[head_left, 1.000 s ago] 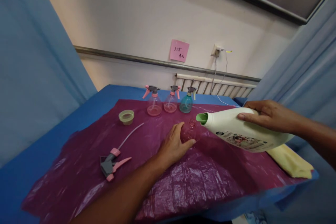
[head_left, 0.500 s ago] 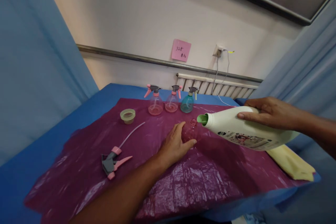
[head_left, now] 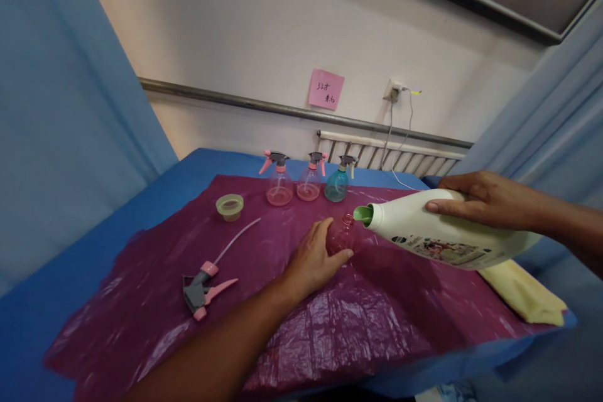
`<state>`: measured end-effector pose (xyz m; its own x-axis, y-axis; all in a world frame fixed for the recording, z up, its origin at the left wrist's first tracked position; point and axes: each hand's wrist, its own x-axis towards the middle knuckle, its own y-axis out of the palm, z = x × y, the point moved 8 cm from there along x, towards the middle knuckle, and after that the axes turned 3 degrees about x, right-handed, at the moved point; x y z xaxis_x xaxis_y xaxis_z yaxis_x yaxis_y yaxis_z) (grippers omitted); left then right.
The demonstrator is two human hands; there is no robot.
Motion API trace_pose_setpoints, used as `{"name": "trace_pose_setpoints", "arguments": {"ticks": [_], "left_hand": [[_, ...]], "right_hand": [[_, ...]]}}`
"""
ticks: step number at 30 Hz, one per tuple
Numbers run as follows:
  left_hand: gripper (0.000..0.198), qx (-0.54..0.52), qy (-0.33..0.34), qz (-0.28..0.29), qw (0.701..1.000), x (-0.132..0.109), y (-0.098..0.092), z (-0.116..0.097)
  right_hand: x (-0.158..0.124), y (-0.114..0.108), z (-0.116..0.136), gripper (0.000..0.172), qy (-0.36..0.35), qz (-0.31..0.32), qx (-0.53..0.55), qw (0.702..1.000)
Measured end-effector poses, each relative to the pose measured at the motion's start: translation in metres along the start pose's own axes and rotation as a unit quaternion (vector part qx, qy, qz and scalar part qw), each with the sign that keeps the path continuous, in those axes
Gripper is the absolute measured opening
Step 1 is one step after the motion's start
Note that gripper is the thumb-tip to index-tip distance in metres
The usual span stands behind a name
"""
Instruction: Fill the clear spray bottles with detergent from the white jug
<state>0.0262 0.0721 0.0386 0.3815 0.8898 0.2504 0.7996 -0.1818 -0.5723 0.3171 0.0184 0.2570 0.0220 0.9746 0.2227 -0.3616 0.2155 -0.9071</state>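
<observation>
My left hand [head_left: 320, 257] is wrapped round the side of a clear pink spray bottle [head_left: 342, 236], which stands on the plastic sheet without its head. In my right hand [head_left: 490, 201] a large cream-coloured detergent bottle [head_left: 443, 226] lies tilted on its side. Its green spout [head_left: 363, 214] is right beside the small bottle's open neck; whether liquid is flowing I cannot make out. To the left of my left arm lies a grey and pink trigger spray head [head_left: 200, 292] with its thin tube pointing away. A pale green cap [head_left: 230, 207] sits farther back.
Two pink spray bottles [head_left: 279, 188] and one teal spray bottle [head_left: 336, 187] stand in a row at the back. A folded yellow cloth [head_left: 527, 295] lies at the right edge of the crinkled maroon sheet [head_left: 155, 264]. Blue curtains [head_left: 56, 107] hang on both sides.
Both hands and bottles keep almost the same pose. The whole view has shifted very slightly.
</observation>
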Motion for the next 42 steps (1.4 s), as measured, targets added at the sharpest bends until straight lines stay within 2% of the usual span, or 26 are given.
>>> {"name": "trace_pose_setpoints", "arguments": {"ticks": [2,3,8,14,29,35,42], "left_hand": [[0.082,-0.003,0.001,0.0,1.0,0.0,0.0,-0.001],[0.082,-0.005,0.001,0.0,1.0,0.0,0.0,-0.001],[0.082,-0.011,0.001,0.0,1.0,0.0,0.0,-0.001],[0.083,-0.009,-0.001,-0.002,1.0,0.0,0.0,0.0],[0.082,-0.01,0.006,-0.004,1.0,0.0,0.0,0.0],[0.083,-0.005,0.003,-0.002,1.0,0.0,0.0,0.0],[0.082,-0.005,0.005,-0.006,1.0,0.0,-0.001,-0.001]], "right_hand": [[-0.001,0.015,0.001,0.058,-0.012,0.109,-0.018,0.994],[-0.001,0.018,0.0,0.059,-0.013,0.135,-0.028,0.99],[0.003,0.014,-0.001,0.061,-0.007,0.143,-0.051,0.988],[0.002,0.016,0.005,0.053,-0.009,0.185,-0.045,0.982],[0.002,0.009,0.017,0.052,0.021,0.193,-0.037,0.98],[0.004,0.01,0.018,0.049,0.006,0.201,-0.046,0.979],[0.004,0.008,0.022,0.053,0.001,0.206,-0.055,0.977]]}}
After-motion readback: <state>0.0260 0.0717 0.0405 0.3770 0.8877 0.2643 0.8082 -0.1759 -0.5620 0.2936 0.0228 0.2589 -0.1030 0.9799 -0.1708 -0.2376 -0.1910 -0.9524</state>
